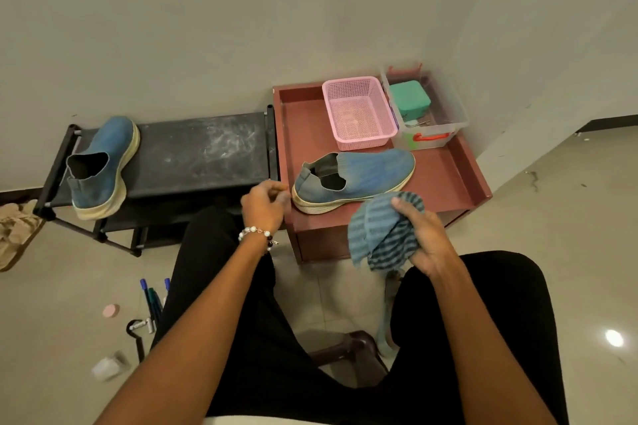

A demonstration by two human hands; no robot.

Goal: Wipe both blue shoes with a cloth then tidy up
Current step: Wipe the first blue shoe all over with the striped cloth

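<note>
Wiping seemingly unfinished; tidying remains.
Right hand (426, 240) grasps striped cloth (383, 238) beside shoe (359, 176) on the tabletop (448, 179); left hand (266, 205) curled, empty; second shoe (102, 166) waits on rack (203, 152).

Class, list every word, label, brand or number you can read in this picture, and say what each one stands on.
No text can be read anywhere in this picture.
White marker on the floor: dark marks on its barrel, too small and blurred to read.
Blue shoe on the black rack: no brand or label shows.
Blue shoe on the red table: none shows.
Pink basket and striped cloth: no writing.
</note>
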